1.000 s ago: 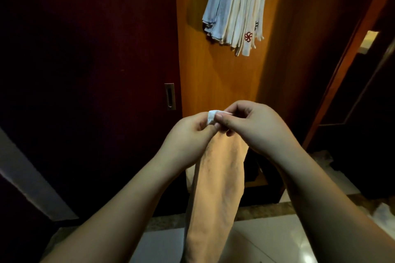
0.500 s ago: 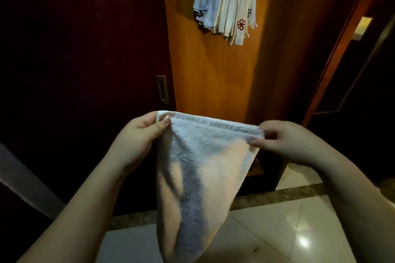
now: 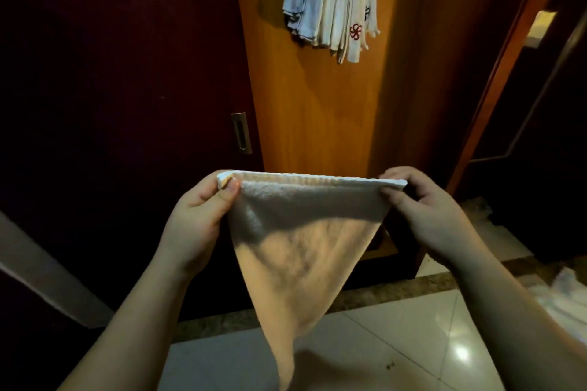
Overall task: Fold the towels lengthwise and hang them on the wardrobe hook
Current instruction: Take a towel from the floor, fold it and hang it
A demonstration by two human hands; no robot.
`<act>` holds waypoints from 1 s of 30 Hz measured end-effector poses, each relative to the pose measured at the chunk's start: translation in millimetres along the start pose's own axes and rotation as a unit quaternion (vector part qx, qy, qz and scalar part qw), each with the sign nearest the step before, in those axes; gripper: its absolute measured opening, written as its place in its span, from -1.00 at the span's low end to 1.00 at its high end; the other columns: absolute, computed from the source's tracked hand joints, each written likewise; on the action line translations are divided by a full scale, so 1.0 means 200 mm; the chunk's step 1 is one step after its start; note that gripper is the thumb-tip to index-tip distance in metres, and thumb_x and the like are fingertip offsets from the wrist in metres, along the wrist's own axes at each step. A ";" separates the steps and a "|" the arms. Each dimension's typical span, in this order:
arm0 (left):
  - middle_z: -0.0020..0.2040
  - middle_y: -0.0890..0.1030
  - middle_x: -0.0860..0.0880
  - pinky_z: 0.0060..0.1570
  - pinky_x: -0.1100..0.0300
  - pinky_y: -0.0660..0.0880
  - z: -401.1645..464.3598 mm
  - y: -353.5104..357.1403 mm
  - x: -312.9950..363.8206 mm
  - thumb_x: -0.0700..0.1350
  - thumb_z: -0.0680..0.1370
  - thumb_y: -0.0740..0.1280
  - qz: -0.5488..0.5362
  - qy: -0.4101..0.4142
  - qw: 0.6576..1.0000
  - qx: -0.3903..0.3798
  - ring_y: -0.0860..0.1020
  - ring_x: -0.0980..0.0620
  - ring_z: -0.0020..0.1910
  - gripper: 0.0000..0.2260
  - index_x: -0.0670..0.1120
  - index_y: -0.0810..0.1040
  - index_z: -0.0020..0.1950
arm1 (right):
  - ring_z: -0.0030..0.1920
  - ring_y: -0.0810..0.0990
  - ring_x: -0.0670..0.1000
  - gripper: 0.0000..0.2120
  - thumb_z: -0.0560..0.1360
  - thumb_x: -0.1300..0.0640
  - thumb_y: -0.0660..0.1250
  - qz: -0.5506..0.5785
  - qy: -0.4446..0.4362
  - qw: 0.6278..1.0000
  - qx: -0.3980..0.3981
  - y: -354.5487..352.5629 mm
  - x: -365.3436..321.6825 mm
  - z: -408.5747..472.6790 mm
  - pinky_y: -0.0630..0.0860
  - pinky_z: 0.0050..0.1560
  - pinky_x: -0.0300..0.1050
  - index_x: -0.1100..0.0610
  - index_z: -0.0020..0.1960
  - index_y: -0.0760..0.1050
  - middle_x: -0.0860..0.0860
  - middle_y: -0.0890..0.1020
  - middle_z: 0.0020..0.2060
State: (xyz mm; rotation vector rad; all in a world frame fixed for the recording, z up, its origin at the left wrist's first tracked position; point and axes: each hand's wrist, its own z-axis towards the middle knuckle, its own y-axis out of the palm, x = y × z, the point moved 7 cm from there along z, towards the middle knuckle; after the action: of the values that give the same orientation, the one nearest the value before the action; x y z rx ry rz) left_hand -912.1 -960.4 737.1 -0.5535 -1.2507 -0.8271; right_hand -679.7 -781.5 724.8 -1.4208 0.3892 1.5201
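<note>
Terry towel (image 3: 305, 251) stretched taut before the wardrobe panel (image 3: 317, 111), my left hand (image 3: 197, 219) and right hand (image 3: 435, 209) each pinching a top corner, presumably squaring it for the lengthwise fold.

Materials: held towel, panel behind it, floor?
Towel: looks like cotton terry, matte, with a nubby pile and a woven hem along the top. Panel: wood or wood veneer, orange, with a smooth satin sheen. Floor: probably glazed tile or polished stone; it mirrors a light.
</note>
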 end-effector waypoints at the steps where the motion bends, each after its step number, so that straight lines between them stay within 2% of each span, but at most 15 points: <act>1: -0.11 0.69 -0.02 0.02 0.10 0.51 -0.01 0.01 0.01 -0.05 0.55 0.28 0.003 0.006 1.000 0.003 0.61 0.04 -0.07 -0.80 0.05 0.72 -0.07 | -0.02 0.57 -0.11 -0.84 0.62 -0.01 0.24 0.022 -0.002 0.999 0.026 0.00 0.00 0.00 0.53 -0.01 -0.05 -0.25 -0.03 0.53 -0.38 0.57 -0.11; 3: -0.15 0.67 0.05 0.01 0.11 0.49 -0.02 0.03 0.03 -0.06 0.58 0.29 0.013 0.023 1.000 0.013 0.59 0.09 -0.10 -0.80 0.10 0.71 -0.10 | -0.06 0.57 -0.16 -0.82 0.63 -0.07 0.19 0.035 -0.014 0.995 0.097 0.01 -0.02 -0.01 0.55 -0.05 -0.08 -0.29 -0.07 0.50 -0.29 0.60 -0.14; 4: -0.17 0.66 0.07 -0.01 0.14 0.49 -0.02 0.04 0.04 -0.07 0.59 0.28 0.020 0.031 0.999 0.020 0.58 0.12 -0.11 -0.78 0.12 0.71 -0.11 | -0.09 0.56 -0.21 -0.82 0.64 -0.07 0.17 0.030 -0.028 0.990 0.137 0.01 -0.03 -0.01 0.52 -0.08 -0.18 -0.27 -0.09 0.48 -0.27 0.60 -0.16; 6: -0.18 0.66 0.09 -0.03 0.19 0.48 -0.03 0.05 0.05 -0.08 0.58 0.25 0.011 0.042 0.998 0.036 0.57 0.16 -0.13 -0.76 0.12 0.71 -0.11 | -0.14 0.52 -0.34 -0.82 0.65 -0.02 0.18 0.015 -0.075 0.978 0.192 0.01 -0.08 -0.04 0.41 -0.17 -0.43 -0.22 -0.10 0.45 -0.37 0.57 -0.18; 7: -0.17 0.67 0.08 -0.01 0.17 0.47 -0.03 0.05 0.04 -0.06 0.56 0.26 0.000 0.044 0.998 0.040 0.58 0.14 -0.12 -0.77 0.10 0.71 -0.11 | -0.15 0.51 -0.37 -0.82 0.65 0.02 0.20 0.008 -0.102 0.973 0.207 0.00 -0.11 -0.04 0.38 -0.20 -0.49 -0.20 -0.10 0.44 -0.43 0.56 -0.19; 10: -0.13 0.69 0.00 0.06 0.04 0.47 -0.03 0.05 0.03 -0.06 0.55 0.30 -0.037 0.037 0.998 0.041 0.60 0.04 -0.07 -0.81 0.06 0.72 -0.07 | -0.14 0.52 -0.39 -0.85 0.64 0.09 0.23 -0.010 -0.169 0.957 0.235 -0.04 -0.15 -0.05 0.36 -0.19 -0.53 -0.14 -0.05 0.44 -0.47 0.55 -0.15; 12: -0.11 0.70 -0.03 0.06 0.05 0.49 -0.03 0.06 0.02 -0.08 0.58 0.31 -0.041 0.038 0.998 0.033 0.62 0.02 -0.06 -0.82 0.05 0.72 -0.06 | -0.15 0.54 -0.35 -0.87 0.64 0.03 0.24 0.003 -0.186 0.954 0.236 -0.07 -0.16 -0.04 0.39 -0.19 -0.50 -0.19 -0.04 0.47 -0.43 0.57 -0.15; 15: -0.09 0.70 -0.06 0.05 0.06 0.51 -0.03 0.05 0.04 -0.08 0.58 0.31 -0.047 0.045 0.997 0.029 0.63 0.00 -0.05 -0.82 0.04 0.72 -0.04 | -0.20 0.58 -0.25 -0.90 0.52 -0.28 0.28 0.075 -0.162 0.970 0.164 -0.08 -0.17 -0.01 0.48 -0.23 -0.39 -0.33 -0.08 0.54 -0.29 0.63 -0.18; 17: -0.11 0.70 -0.05 0.02 0.09 0.53 -0.02 0.05 0.05 -0.08 0.57 0.32 -0.058 0.041 0.997 0.027 0.64 0.01 -0.08 -0.83 0.03 0.72 -0.06 | -0.15 0.64 -0.20 -0.68 0.31 -0.50 0.33 0.097 -0.130 0.983 0.085 -0.07 -0.17 0.02 0.55 -0.19 -0.34 -0.35 -0.06 0.56 -0.23 0.68 -0.13; 18: -0.14 0.70 -0.03 -0.02 0.13 0.54 -0.02 0.06 0.06 -0.08 0.56 0.31 -0.064 0.039 0.997 0.024 0.64 0.04 -0.11 -0.82 0.04 0.73 -0.08 | -0.10 0.66 -0.18 -0.56 0.21 -0.53 0.37 0.113 -0.112 0.987 0.036 -0.05 -0.15 0.03 0.57 -0.16 -0.32 -0.33 -0.03 0.59 -0.20 0.69 -0.10; 21: -0.19 0.69 -0.04 -0.14 0.23 0.57 -0.02 0.09 0.07 -0.09 0.50 0.27 -0.079 0.030 0.996 -0.004 0.64 0.06 -0.19 -0.77 0.01 0.74 -0.11 | 0.06 0.70 0.03 -0.23 0.01 -0.41 0.59 0.214 -0.010 0.971 -0.102 0.00 -0.06 0.04 0.63 -0.03 -0.16 -0.02 0.10 0.66 0.00 0.72 0.06; 23: -0.19 0.70 -0.07 -0.14 0.22 0.58 -0.02 0.09 0.06 -0.05 0.46 0.33 -0.088 0.024 0.996 -0.022 0.65 0.03 -0.20 -0.81 -0.03 0.74 -0.10 | 0.13 0.67 0.16 -0.20 0.01 -0.30 0.67 0.238 0.050 0.958 -0.155 0.03 0.01 0.03 0.63 0.05 -0.04 0.12 0.11 0.68 0.14 0.70 0.11; 26: -0.09 0.70 -0.17 -0.05 0.11 0.60 0.00 0.07 0.04 -0.05 0.44 0.47 -0.072 0.012 0.996 -0.048 0.65 -0.08 -0.11 -0.83 -0.08 0.72 -0.02 | 0.16 0.65 0.23 -0.28 0.09 -0.33 0.63 0.232 0.081 0.956 -0.162 0.04 0.07 0.04 0.59 0.19 0.09 0.08 0.11 0.69 0.20 0.68 0.11; 28: -0.05 0.69 -0.22 0.00 0.04 0.58 0.00 0.06 0.04 -0.13 0.48 0.40 -0.068 -0.005 0.996 -0.049 0.65 -0.13 -0.08 -0.85 -0.12 0.72 -0.01 | 0.18 0.63 0.27 -0.28 0.15 -0.37 0.59 0.238 0.091 0.956 -0.145 0.04 0.10 0.04 0.53 0.25 0.19 0.10 0.11 0.68 0.23 0.67 0.12; 30: -0.06 0.70 -0.22 -0.04 0.07 0.60 0.00 0.06 0.03 -0.16 0.47 0.31 -0.078 -0.032 0.996 -0.043 0.66 -0.12 -0.09 -0.79 -0.18 0.70 -0.01 | 0.17 0.64 0.22 -0.33 0.23 -0.35 0.55 0.253 0.087 0.953 -0.140 0.06 0.09 0.03 0.53 0.24 0.14 0.11 0.12 0.68 0.21 0.67 0.13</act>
State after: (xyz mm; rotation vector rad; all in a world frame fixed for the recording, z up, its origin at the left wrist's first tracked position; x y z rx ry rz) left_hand -901.9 -953.9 744.5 -0.5606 -1.3327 -1.0045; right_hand -689.9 -773.9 706.8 -1.7771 0.7097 1.9205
